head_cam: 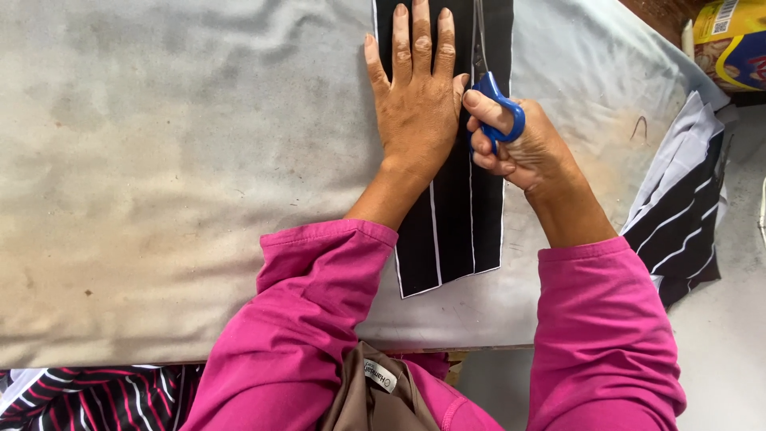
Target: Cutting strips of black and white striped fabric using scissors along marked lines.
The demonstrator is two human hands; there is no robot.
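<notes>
A long strip of black fabric with thin white stripes (451,223) lies on a pale cloth-covered table (175,183), running away from me. My left hand (415,100) presses flat on it, fingers spread slightly. My right hand (519,144) grips blue-handled scissors (499,100) just right of the left hand; the metal blades point away from me along the strip's right side. Both arms wear pink sleeves.
A stack of black-and-white striped fabric pieces (682,211) hangs over the table's right edge. A yellow and blue packet (730,40) sits at the top right corner. More striped cloth (96,395) lies below the table's near edge at the bottom left.
</notes>
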